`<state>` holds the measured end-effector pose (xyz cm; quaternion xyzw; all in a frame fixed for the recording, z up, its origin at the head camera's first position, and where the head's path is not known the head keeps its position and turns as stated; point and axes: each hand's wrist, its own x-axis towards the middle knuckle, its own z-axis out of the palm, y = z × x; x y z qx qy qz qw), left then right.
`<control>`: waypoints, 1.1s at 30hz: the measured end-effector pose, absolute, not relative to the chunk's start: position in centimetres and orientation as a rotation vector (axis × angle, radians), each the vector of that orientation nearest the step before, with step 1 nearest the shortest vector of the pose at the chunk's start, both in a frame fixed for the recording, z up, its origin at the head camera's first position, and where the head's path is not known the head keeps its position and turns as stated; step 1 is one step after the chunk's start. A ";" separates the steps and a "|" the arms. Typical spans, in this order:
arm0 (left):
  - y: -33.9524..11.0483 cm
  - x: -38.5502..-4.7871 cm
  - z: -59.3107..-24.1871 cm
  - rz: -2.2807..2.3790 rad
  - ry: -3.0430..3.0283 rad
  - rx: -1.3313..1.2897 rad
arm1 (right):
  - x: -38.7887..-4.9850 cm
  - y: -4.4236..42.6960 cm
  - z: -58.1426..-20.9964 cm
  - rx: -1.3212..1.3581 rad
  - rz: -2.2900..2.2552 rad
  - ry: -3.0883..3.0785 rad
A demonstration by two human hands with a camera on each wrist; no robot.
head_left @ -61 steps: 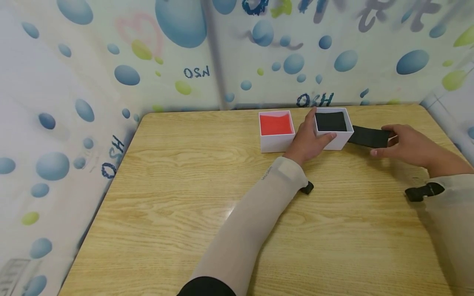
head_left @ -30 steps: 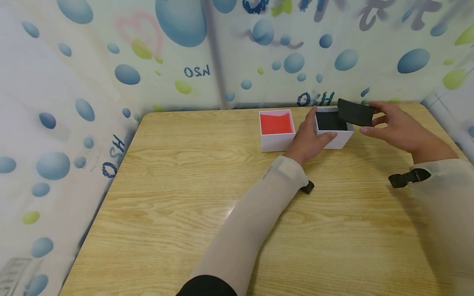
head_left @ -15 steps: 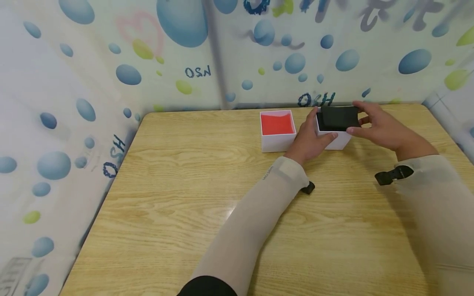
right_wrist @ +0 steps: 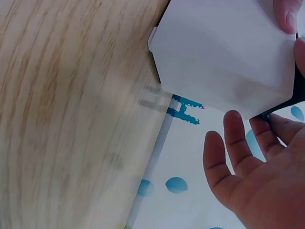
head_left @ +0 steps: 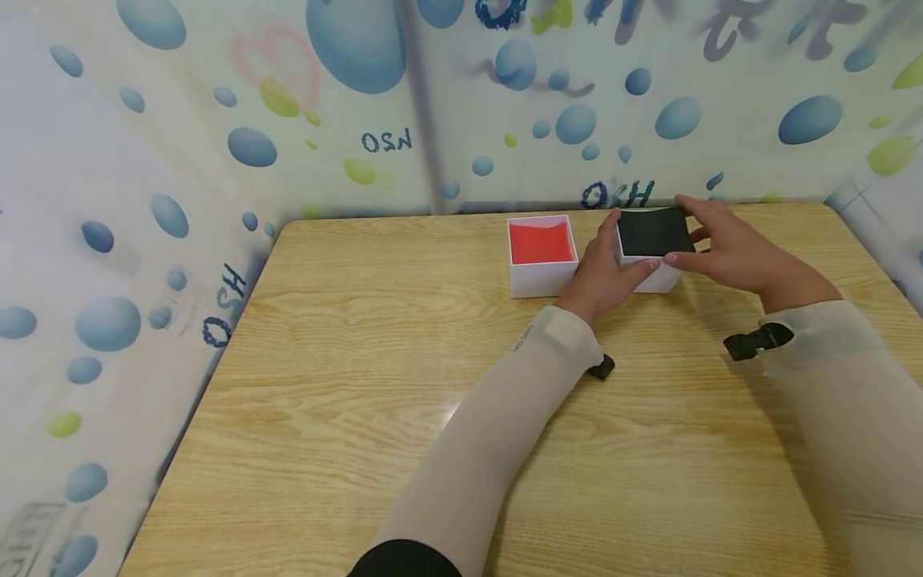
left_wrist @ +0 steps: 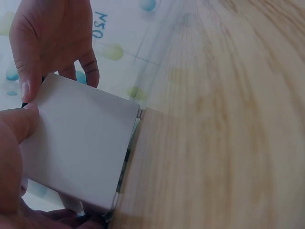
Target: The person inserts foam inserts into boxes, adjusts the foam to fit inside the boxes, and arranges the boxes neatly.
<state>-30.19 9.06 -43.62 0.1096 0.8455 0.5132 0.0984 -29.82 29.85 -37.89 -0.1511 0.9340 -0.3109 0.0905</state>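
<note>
A small white box (head_left: pixel 658 280) stands near the table's far edge, right of centre. My left hand (head_left: pixel 597 279) grips it from the left, thumb on the front wall and fingers around the far side. With my right hand (head_left: pixel 743 258) I pinch a thin black sheet (head_left: pixel 656 232) by its right edge, thumb in front. The sheet lies across the box's top opening and hides the black inside. In the left wrist view the box's white wall (left_wrist: pixel 88 138) faces the camera. The right wrist view shows the lower fingers (right_wrist: pixel 236 138) of my right hand spread below the box.
Just left of the gripped box stands a second white box (head_left: pixel 542 281) with a red sheet (head_left: pixel 541 243) inside it. Both boxes stand on a wood-grain table (head_left: pixel 346 385). A patterned curtain (head_left: pixel 469 96) hangs right behind the far edge.
My right hand has lifted the black sheet from beside the box, carried it left and laid it flat over the opening. My left hand has stayed on the box.
</note>
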 end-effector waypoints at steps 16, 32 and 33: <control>9.0 -30.3 -43.6 1.505 2.527 0.367 | -28.5 29.6 -38.8 -0.577 -0.747 2.753; 9.0 -30.3 -43.6 1.504 2.522 0.353 | -27.9 28.3 -39.1 -0.540 -0.497 2.883; 9.1 -30.3 -43.6 1.508 2.518 0.356 | -27.7 28.1 -39.0 -0.544 -0.472 2.901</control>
